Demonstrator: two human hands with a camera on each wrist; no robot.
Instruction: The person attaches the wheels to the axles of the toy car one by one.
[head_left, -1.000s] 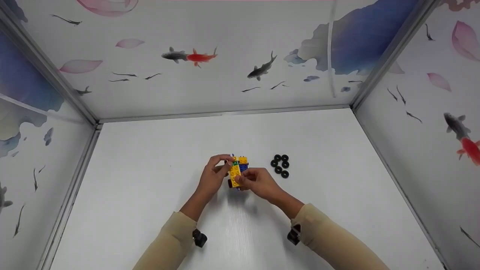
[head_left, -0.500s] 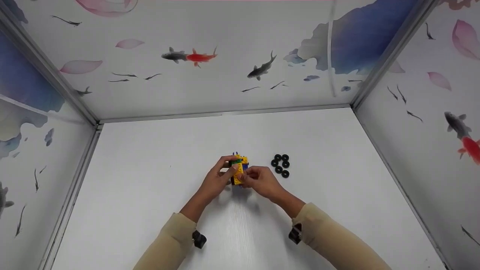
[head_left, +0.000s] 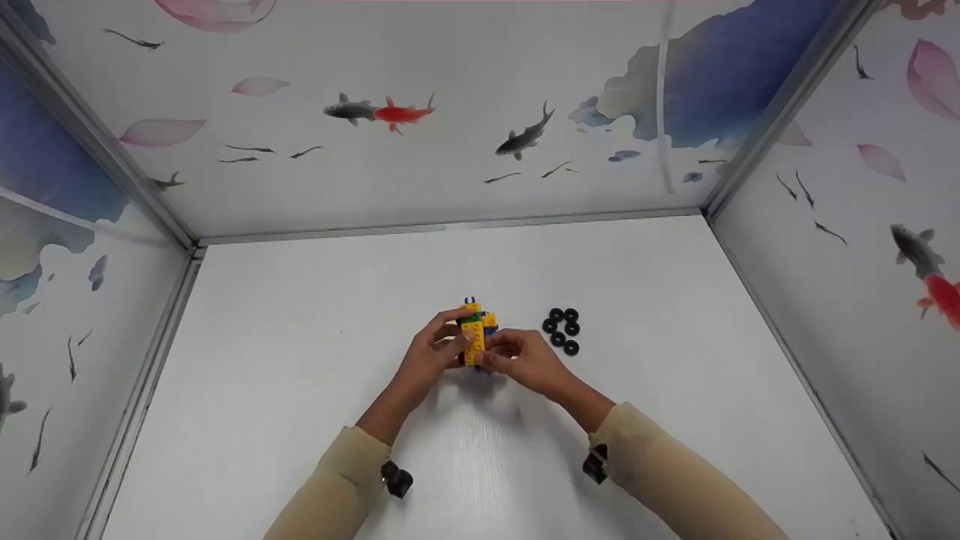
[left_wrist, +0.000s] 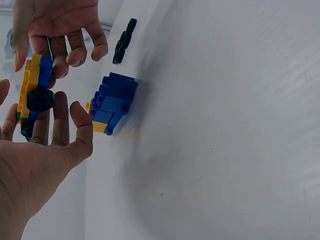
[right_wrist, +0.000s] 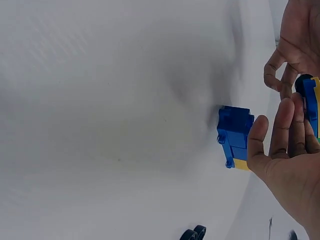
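A small toy car of building blocks (head_left: 474,346), yellow and green on a blue base, is held between both hands above the table. Its left side carries black wheels (left_wrist: 41,100), seen in the left wrist view. My left hand (head_left: 429,354) grips the car from the left, thumb on the yellow top and fingers at the wheel side. From the right, my right hand (head_left: 529,362) pinches the near end of the car. On the table beyond stands a second block build (left_wrist: 114,100), mostly blue with yellow, partly hidden by the car in the head view.
Several loose black wheels (head_left: 571,347) lie grouped on the white table (head_left: 637,300), right of the hands. Printed panels (head_left: 450,172) with fish and petals wall in the back and both sides. A black wrist device (head_left: 397,480) sits at each cuff.
The car has shifted slightly away from the body and now stands straighter, its blue-pronged far end showing more. Both hands keep hold of it; the loose wheels stay put.
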